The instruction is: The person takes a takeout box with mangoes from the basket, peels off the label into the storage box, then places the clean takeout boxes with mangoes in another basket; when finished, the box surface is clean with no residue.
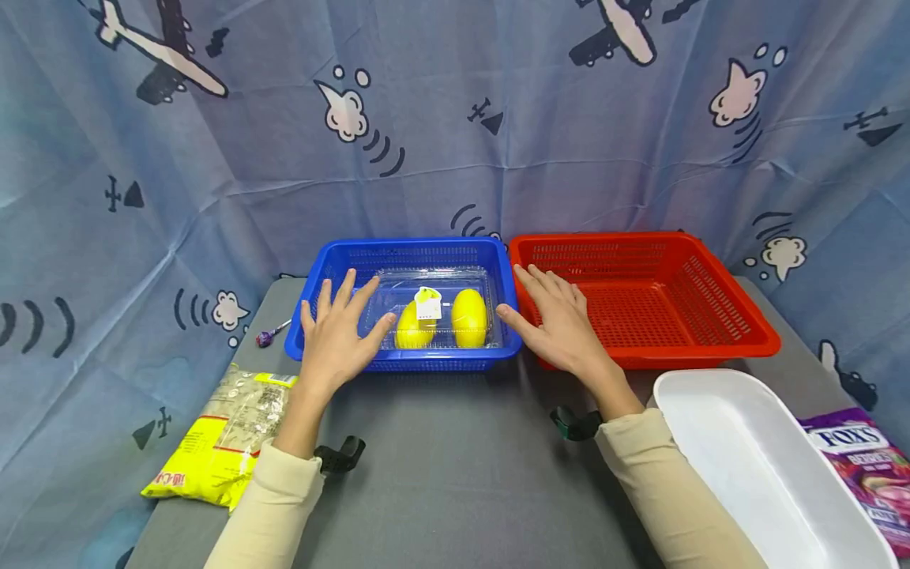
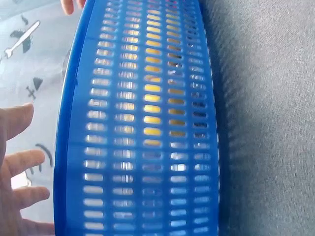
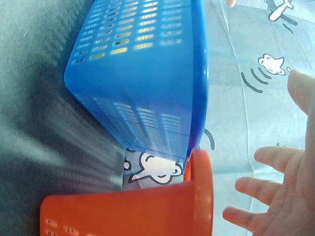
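In the head view a blue basket (image 1: pixel 398 365) holds a clear plastic box (image 1: pixel 444 276) with two yellow mango-like fruits (image 1: pixel 470 318) and a white label (image 1: pixel 429 303). Over the basket's left end my left hand (image 1: pixel 336 340) is spread, fingers straight, holding nothing. My right hand (image 1: pixel 562 324) hovers with fingers extended where the blue basket meets a red basket (image 1: pixel 711 359), also holding nothing. The left wrist view shows the fingers (image 2: pixel 24 162) beyond the blue rim. In the right wrist view the fingers (image 3: pixel 261 189) stand apart from both basket rims.
Left of the baskets lie a lollipop (image 1: pixel 266 338) and a yellow snack bag (image 1: pixel 220 442). On the right a white tub (image 1: pixel 753 466) stands beside a purple FOX'S bag (image 1: pixel 863 466). A patterned blue curtain (image 1: pixel 426 190) hangs behind the grey table (image 1: pixel 455 466).
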Motion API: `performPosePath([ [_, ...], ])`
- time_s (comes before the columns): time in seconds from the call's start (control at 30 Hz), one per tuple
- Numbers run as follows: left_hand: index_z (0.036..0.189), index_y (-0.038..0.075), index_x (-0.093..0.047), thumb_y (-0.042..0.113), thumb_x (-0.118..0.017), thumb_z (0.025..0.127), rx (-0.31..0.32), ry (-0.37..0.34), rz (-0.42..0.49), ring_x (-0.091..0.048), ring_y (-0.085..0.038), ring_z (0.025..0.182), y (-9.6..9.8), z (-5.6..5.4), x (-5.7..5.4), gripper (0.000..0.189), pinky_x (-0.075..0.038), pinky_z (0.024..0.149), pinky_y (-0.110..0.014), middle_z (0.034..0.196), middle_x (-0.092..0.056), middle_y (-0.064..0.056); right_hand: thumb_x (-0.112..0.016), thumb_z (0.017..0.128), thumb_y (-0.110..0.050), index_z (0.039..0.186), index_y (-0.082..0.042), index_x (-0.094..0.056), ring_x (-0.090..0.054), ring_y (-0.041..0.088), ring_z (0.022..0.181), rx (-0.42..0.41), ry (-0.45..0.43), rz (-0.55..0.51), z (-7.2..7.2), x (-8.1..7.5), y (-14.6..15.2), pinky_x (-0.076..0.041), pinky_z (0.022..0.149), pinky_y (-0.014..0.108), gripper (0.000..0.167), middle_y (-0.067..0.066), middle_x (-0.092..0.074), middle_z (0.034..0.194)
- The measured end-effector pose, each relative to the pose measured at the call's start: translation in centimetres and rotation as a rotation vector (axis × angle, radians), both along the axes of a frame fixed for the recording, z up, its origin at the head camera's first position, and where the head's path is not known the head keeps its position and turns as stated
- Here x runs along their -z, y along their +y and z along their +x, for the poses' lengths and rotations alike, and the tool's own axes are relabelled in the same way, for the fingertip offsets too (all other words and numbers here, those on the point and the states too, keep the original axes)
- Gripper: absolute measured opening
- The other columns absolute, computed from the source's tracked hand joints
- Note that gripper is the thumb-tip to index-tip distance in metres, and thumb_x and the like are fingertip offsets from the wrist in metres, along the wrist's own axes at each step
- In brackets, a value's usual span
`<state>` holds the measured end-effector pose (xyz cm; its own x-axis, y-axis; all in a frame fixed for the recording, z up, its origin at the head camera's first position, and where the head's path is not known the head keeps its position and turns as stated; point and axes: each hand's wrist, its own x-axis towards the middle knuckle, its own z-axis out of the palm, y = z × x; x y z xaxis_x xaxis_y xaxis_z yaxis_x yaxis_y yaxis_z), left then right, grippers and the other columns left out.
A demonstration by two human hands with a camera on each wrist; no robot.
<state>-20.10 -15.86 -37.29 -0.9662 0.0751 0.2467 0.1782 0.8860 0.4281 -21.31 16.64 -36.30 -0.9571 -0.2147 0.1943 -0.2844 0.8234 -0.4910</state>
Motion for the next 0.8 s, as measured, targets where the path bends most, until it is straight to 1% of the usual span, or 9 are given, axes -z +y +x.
performPosePath([
  [0.1, 0.157, 0.029, -0.041, 0.057, -0.053, 0.099, -0.014, 0.015, 0.029, -0.009, -0.047, 0.157, -0.7, -0.1, 0.2, 0.066, 0.001, 0.118, -0.077, 0.171, -0.021, -0.01, -0.055, 0.096, -0.059, 0.162, -0.021, -0.029, -0.028, 0.041, 0.151, -0.032, -0.009, -0.023, -0.2, 0.0, -0.4, -0.013, 0.122, 0.068, 0.08, 0.014, -0.034, 0.166],
  [0.2, 0.156, 0.026, -0.043, 0.054, -0.053, 0.1, -0.036, 0.024, 0.049, -0.013, -0.048, 0.156, -1.5, -0.2, 0.6, 0.063, 0.0, 0.118, -0.078, 0.17, -0.024, -0.012, -0.057, 0.098, -0.054, 0.161, -0.018, -0.033, -0.035, 0.039, 0.145, -0.066, -0.031, -0.03, -0.4, 0.0, -0.8, -0.023, 0.119, 0.066, 0.077, 0.014, -0.041, 0.162],
  [0.27, 0.154, 0.024, -0.046, 0.052, -0.054, 0.101, -0.055, 0.031, 0.053, -0.017, -0.049, 0.155, -2.1, -0.3, 0.9, 0.061, -0.001, 0.117, -0.078, 0.168, -0.028, -0.014, -0.059, 0.097, -0.053, 0.16, -0.018, -0.035, -0.038, 0.037, 0.142, -0.079, -0.053, -0.021, -0.6, 0.1, -1.0, -0.028, 0.117, 0.064, 0.076, 0.014, -0.044, 0.16],
  [0.37, 0.152, 0.02, -0.049, 0.047, -0.056, 0.101, -0.089, 0.038, 0.048, -0.021, -0.049, 0.154, -3.0, -0.3, 1.4, 0.058, -0.002, 0.117, -0.079, 0.165, -0.033, -0.016, -0.061, 0.096, -0.053, 0.158, -0.017, -0.039, -0.041, 0.036, 0.138, -0.096, -0.07, 0.012, -1.0, 0.3, -1.4, -0.032, 0.115, 0.062, 0.075, 0.014, -0.048, 0.156],
  [0.47, 0.149, 0.016, -0.052, 0.042, -0.057, 0.101, -0.125, 0.033, 0.035, -0.023, -0.049, 0.153, -3.9, -0.2, 2.1, 0.056, -0.002, 0.116, -0.079, 0.163, -0.037, -0.019, -0.062, 0.095, -0.053, 0.156, -0.016, -0.043, -0.043, 0.035, 0.136, -0.102, -0.06, 0.051, -1.4, 0.6, -1.8, -0.032, 0.116, 0.061, 0.074, 0.014, -0.051, 0.154],
  [0.6, 0.149, 0.011, -0.051, 0.04, -0.057, 0.101, -0.154, 0.012, 0.03, -0.024, -0.049, 0.153, -5.0, 0.1, 2.7, 0.056, -0.003, 0.116, -0.079, 0.162, -0.038, -0.019, -0.062, 0.094, -0.053, 0.153, -0.014, -0.048, -0.043, 0.035, 0.136, -0.108, -0.025, 0.103, -1.7, 0.8, -2.1, -0.027, 0.118, 0.063, 0.072, 0.015, -0.054, 0.151],
  [0.7, 0.149, 0.011, -0.051, 0.044, -0.056, 0.1, -0.164, 0.009, 0.034, -0.025, -0.047, 0.153, -5.6, 0.3, 3.0, 0.06, -0.004, 0.117, -0.078, 0.163, -0.039, -0.016, -0.062, 0.095, -0.054, 0.152, -0.014, -0.05, -0.042, 0.037, 0.137, -0.118, -0.007, 0.147, -2.0, 0.9, -2.3, -0.023, 0.118, 0.067, 0.071, 0.015, -0.055, 0.149],
  [0.8, 0.15, 0.012, -0.05, 0.051, -0.054, 0.099, -0.162, 0.008, 0.032, -0.026, -0.046, 0.153, -6.2, 0.4, 3.3, 0.064, -0.008, 0.117, -0.077, 0.164, -0.038, -0.012, -0.061, 0.095, -0.054, 0.15, -0.015, -0.052, -0.039, 0.038, 0.138, -0.128, -0.002, 0.186, -2.2, 1.0, -2.5, -0.022, 0.117, 0.068, 0.068, 0.015, -0.057, 0.147],
])
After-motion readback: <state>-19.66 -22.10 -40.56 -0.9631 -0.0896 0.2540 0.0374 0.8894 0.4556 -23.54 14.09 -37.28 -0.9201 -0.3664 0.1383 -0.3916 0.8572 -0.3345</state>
